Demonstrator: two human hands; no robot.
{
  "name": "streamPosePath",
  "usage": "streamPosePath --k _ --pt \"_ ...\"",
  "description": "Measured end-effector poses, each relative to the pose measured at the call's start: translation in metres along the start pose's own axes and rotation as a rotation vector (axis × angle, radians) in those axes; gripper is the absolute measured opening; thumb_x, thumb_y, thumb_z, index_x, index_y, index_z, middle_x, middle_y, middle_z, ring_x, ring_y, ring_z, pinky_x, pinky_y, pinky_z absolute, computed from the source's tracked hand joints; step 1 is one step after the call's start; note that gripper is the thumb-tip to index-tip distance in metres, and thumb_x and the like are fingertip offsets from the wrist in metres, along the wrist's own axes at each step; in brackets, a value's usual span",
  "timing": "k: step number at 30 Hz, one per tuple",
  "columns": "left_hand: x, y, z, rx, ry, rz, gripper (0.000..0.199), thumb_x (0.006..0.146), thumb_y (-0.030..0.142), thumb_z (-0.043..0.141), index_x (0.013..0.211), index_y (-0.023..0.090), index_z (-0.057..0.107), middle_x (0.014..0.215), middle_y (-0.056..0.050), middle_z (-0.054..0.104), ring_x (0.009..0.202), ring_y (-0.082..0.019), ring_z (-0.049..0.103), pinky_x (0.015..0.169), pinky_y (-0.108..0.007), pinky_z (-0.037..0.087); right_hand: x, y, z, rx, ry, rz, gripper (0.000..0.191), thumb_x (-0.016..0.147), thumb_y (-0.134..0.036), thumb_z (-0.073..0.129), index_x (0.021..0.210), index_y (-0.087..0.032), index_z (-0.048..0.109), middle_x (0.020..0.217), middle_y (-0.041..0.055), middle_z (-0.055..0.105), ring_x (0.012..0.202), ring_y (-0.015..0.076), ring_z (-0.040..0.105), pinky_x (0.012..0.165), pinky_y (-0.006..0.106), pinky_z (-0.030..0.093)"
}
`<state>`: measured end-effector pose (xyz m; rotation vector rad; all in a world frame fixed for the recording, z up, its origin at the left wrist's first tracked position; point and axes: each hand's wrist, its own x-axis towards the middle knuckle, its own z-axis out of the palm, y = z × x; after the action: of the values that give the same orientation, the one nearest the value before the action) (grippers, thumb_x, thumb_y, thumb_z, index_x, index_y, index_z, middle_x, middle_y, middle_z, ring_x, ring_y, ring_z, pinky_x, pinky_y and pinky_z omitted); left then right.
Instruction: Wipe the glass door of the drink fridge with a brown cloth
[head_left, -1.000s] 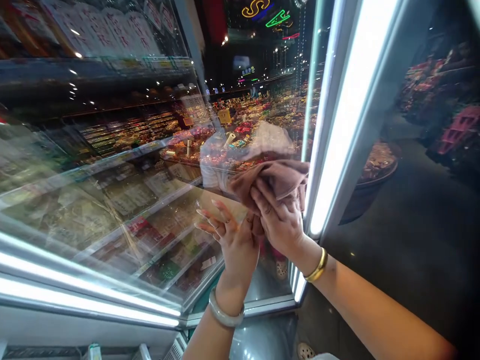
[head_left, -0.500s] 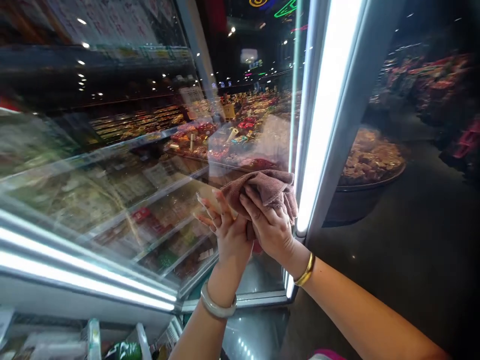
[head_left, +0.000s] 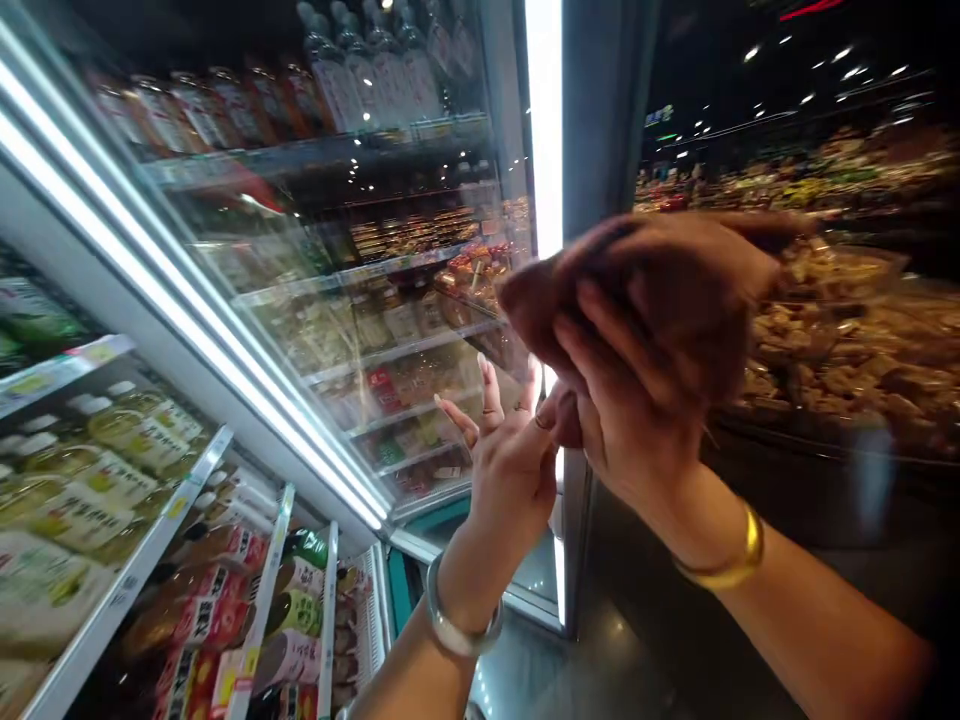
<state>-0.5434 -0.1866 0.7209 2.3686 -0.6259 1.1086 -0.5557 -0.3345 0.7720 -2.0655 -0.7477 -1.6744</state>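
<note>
The right hand [head_left: 645,440] is grasping the brown cloth [head_left: 682,280], which is now crossing the lit door edge [head_left: 546,130] instead of covering the glass [head_left: 337,240] as before. The left hand [head_left: 514,460] is spreading its fingers, released (a pale bangle [head_left: 454,625] is circling its wrist), perhaps touching the blurred cloth.

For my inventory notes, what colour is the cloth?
The cloth is reddish brown, seen best in the head view.
</note>
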Motion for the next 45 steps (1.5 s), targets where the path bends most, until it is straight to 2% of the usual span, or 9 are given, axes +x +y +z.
streamPosePath --k 4,9,15,19,25,31,39,42,45 --pt "0.002 0.006 -0.014 0.015 0.010 0.064 0.055 0.096 0.013 0.046 0.145 0.035 0.057 0.137 -0.002 0.070 0.160 -0.029 0.013 0.123 -0.068 -0.018 -0.001 0.027 0.010 0.015 -0.008 -0.177 0.061 0.096 -0.020 0.061 0.154 -0.031 0.045 0.156 0.0028 0.053 0.157 0.0306 0.027 0.127 0.055 0.036" --pt "-0.015 0.011 -0.024 0.043 0.044 0.087 0.038 0.099 0.020 0.049 0.126 0.034 0.072 0.128 -0.003 0.075 0.153 -0.029 0.037 0.130 -0.065 0.001 -0.078 0.016 0.028 0.113 0.087 -0.215 0.054 0.093 -0.015 0.066 0.145 -0.027 0.055 0.146 0.0045 0.063 0.150 0.0253 0.041 0.121 0.045 0.046" --pt "-0.062 0.018 -0.008 0.015 0.049 0.163 0.065 0.102 0.020 0.046 0.163 0.031 0.028 0.169 -0.007 0.030 0.160 -0.026 0.011 0.130 -0.061 -0.002 -0.144 0.003 0.031 0.313 0.090 0.000 0.059 0.098 -0.014 0.054 0.154 -0.026 0.043 0.139 0.0110 0.067 0.133 0.0254 0.061 0.105 0.045 0.059" --pt "-0.038 0.029 -0.021 -0.031 0.192 0.220 0.073 0.102 0.019 0.045 0.165 0.036 0.011 0.173 -0.001 0.006 0.161 -0.023 0.002 0.131 -0.054 -0.001 -0.106 0.005 0.019 0.365 0.108 0.063 0.061 0.102 -0.018 0.042 0.162 -0.022 0.028 0.156 0.0151 0.050 0.145 0.0260 0.049 0.109 0.046 0.056" --pt "0.005 0.050 -0.061 -0.147 0.123 0.108 0.063 0.107 0.036 0.038 0.165 0.031 0.014 0.173 -0.007 0.015 0.160 -0.020 0.008 0.132 -0.048 -0.001 -0.028 -0.008 0.004 0.529 0.193 0.010 0.064 0.102 -0.018 0.040 0.163 -0.032 0.025 0.167 0.0065 0.035 0.153 0.0242 0.035 0.125 0.053 0.039" --pt "-0.029 0.058 -0.076 -0.173 0.154 0.118 0.067 0.106 0.052 0.031 0.166 0.032 0.011 0.174 -0.006 0.007 0.161 -0.023 0.006 0.132 -0.051 -0.001 -0.066 -0.043 -0.006 0.543 0.139 -0.002 0.064 0.102 -0.017 0.042 0.163 -0.027 0.025 0.164 0.0121 0.041 0.153 0.0237 0.035 0.124 0.051 0.040" --pt "-0.087 0.091 -0.129 -0.126 0.153 -0.051 0.084 0.099 0.071 0.025 0.166 0.026 0.004 0.176 -0.005 -0.003 0.161 -0.027 -0.006 0.132 -0.050 0.001 -0.126 -0.112 -0.027 0.624 0.091 0.003 0.064 0.101 -0.014 0.043 0.162 -0.024 0.028 0.146 0.0108 0.061 0.143 0.0203 0.050 0.119 0.043 0.047" --pt "-0.113 0.098 -0.148 -0.034 0.191 -0.108 0.087 0.098 0.071 0.028 0.166 0.025 0.000 0.175 -0.006 -0.008 0.160 -0.028 -0.012 0.132 -0.052 0.000 -0.111 -0.138 -0.031 0.697 0.135 0.007 0.065 0.102 -0.020 0.046 0.163 -0.026 0.025 0.155 0.0110 0.053 0.145 0.0227 0.048 0.119 0.047 0.048" --pt "-0.127 0.102 -0.172 0.082 0.216 -0.136 0.091 0.097 0.073 0.029 0.166 0.024 -0.004 0.176 -0.009 -0.006 0.161 -0.029 -0.007 0.133 -0.053 0.004 -0.061 -0.161 -0.037 0.818 0.166 -0.079 0.058 0.106 -0.028 0.041 0.162 -0.023 0.026 0.163 0.0106 0.041 0.153 0.0244 0.036 0.125 0.052 0.038"
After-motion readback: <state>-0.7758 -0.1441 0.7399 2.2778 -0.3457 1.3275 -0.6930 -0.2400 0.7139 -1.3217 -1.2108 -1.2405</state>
